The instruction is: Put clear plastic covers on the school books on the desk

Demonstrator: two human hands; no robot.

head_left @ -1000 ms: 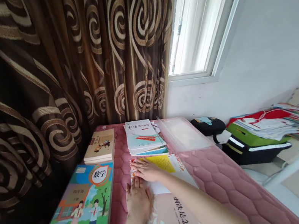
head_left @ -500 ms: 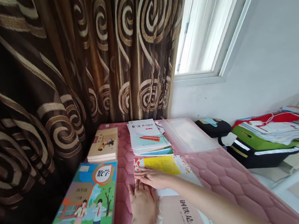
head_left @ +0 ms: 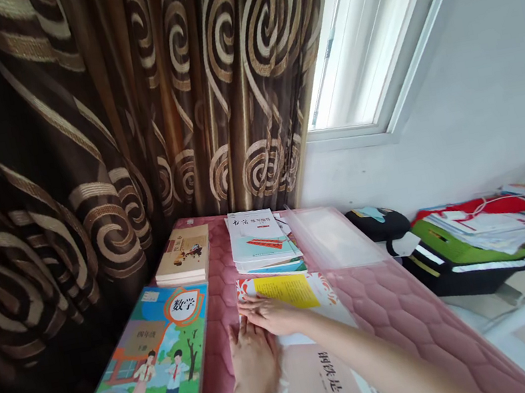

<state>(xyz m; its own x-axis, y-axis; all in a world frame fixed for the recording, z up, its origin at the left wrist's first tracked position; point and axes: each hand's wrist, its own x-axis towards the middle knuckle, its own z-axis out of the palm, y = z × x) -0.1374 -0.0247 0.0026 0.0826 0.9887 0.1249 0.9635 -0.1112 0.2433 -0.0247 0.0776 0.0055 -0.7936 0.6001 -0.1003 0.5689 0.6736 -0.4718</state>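
My left hand (head_left: 253,360) lies flat, fingers together and stretched, on the left edge of a pale pink book (head_left: 321,389) near me. My right hand (head_left: 273,313) rests flat with fingers extended on a white book with a yellow panel (head_left: 292,289), just beyond the pink one. Both books lie on a pink quilted table cover (head_left: 389,309). A bracelet shows on my left wrist.
A colourful textbook (head_left: 146,373) lies at the left, a tan book (head_left: 184,254) behind it, and a stack of teal-white workbooks (head_left: 260,241) at the back. A clear plastic folder (head_left: 333,235) sits right of that. Brown swirl curtain behind; bags and papers (head_left: 477,233) at right.
The view has shifted slightly; both hands stay flat on the books with almost no movement.
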